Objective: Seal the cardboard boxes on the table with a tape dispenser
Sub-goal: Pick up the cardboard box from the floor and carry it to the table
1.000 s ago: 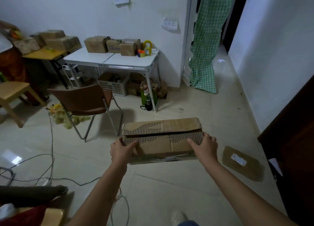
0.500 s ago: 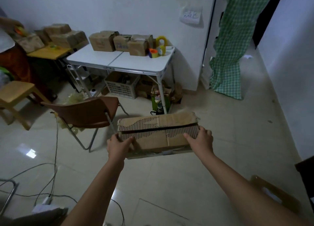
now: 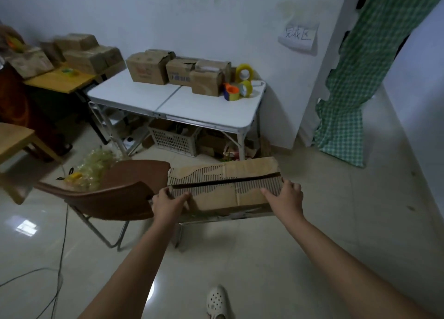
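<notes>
I carry a worn cardboard box (image 3: 224, 188) in front of me, its two top flaps closed with a dark gap between them. My left hand (image 3: 168, 204) grips its left end and my right hand (image 3: 284, 198) grips its right end. Ahead stands a white folding table (image 3: 206, 110) with three cardboard boxes (image 3: 177, 72) at its back. Beside them, at the table's right rear corner, are an orange and blue tape dispenser (image 3: 231, 92) and yellowish tape rolls (image 3: 245, 72).
A brown chair (image 3: 113, 194) stands just left of the box, between me and the table. A white basket (image 3: 174, 140) and clutter sit under the table. More boxes pile on a yellow table (image 3: 60, 78) at left. Cables cross the floor; a green checked curtain (image 3: 355, 78) hangs right.
I have walked towards the white table with the box in both hands; table and chair are now closer. The flat cardboard on the floor at right has left the view.
</notes>
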Demonstrator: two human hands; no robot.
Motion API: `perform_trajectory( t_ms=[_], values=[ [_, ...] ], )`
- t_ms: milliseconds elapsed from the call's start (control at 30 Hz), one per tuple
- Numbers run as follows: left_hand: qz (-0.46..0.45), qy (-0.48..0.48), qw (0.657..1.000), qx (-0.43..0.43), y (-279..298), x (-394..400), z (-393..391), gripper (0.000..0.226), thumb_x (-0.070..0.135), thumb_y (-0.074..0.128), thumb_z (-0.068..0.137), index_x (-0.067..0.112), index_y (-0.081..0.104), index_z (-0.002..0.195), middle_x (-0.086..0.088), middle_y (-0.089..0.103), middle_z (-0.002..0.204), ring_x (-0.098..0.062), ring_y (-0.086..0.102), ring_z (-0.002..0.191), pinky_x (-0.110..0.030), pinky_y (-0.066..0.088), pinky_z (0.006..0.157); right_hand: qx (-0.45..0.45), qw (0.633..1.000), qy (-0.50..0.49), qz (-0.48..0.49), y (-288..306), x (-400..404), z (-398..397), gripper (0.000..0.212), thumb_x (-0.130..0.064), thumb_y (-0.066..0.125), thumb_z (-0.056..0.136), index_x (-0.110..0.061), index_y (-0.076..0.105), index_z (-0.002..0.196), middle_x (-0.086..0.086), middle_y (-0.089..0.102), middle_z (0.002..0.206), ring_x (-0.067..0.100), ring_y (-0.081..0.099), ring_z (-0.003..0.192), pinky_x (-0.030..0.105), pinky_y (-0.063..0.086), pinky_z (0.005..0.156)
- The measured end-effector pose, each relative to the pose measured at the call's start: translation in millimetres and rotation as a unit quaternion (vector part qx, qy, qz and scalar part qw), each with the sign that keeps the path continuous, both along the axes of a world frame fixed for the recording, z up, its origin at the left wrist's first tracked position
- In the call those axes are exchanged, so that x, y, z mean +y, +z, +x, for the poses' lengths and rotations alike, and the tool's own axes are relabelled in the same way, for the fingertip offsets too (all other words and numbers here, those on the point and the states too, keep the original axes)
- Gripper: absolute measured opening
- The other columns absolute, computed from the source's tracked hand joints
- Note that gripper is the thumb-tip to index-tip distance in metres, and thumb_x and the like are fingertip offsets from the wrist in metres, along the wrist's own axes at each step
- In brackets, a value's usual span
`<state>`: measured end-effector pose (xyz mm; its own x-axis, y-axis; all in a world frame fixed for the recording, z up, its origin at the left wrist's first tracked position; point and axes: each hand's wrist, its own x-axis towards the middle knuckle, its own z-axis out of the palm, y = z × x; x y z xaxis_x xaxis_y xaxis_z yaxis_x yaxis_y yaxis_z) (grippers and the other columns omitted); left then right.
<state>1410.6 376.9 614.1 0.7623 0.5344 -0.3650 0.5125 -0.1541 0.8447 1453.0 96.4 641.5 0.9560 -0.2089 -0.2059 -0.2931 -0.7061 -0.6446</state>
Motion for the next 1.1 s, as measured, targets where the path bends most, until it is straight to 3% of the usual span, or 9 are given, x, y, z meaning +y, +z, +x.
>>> perform_trajectory(
  t_ms=[167,633,933,1100],
  values=[
    [0.059,-0.023,0.998,0.013,12.8,54.9,96.0,0.072,0.04,0.074,0.085,0.015,0.042,0.143,-0.012,0.039,0.138,-0.034,0.04,0.13,-0.054,0.038,0.109,0.004,1.0,-0.021,0.006,4.3,51.9,84.3,0.077,-0.05,0.063,0.087,-0.01,0.032,0.145,0.017,0.032,0.142,0.036,0.033,0.13,0.044,0.036,0.101],
    [0.036,0.008,0.999,0.024,-8.1,166.3,281.9,0.074,0.037,0.075,0.084,0.013,0.04,0.145,-0.012,0.038,0.138,-0.036,0.042,0.129,-0.057,0.046,0.101,0.014,0.998,0.044,0.043,-16.2,158.1,302.7,0.068,-0.048,0.065,0.086,-0.014,0.041,0.14,0.017,0.035,0.14,0.036,0.038,0.129,0.042,0.041,0.102],
    [0.062,0.026,0.997,0.045,-12.2,206.5,453.9,0.069,0.032,0.076,0.085,0.009,0.044,0.142,-0.018,0.043,0.136,-0.037,0.045,0.126,-0.054,0.044,0.104,0.051,0.995,0.084,0.031,-21.8,194.8,475.5,0.066,-0.048,0.062,0.088,-0.01,0.041,0.138,0.015,0.038,0.133,0.032,0.042,0.123,0.042,0.044,0.1],
    [0.05,0.045,0.996,0.057,-17.7,226.4,506.8,0.07,0.028,0.076,0.085,0.008,0.043,0.144,-0.016,0.041,0.14,-0.036,0.045,0.127,-0.053,0.044,0.106,0.073,0.992,0.096,0.044,-26.5,214.7,530.5,0.059,-0.043,0.062,0.089,-0.01,0.044,0.133,0.016,0.039,0.129,0.034,0.041,0.121,0.042,0.042,0.101]
  ],
)
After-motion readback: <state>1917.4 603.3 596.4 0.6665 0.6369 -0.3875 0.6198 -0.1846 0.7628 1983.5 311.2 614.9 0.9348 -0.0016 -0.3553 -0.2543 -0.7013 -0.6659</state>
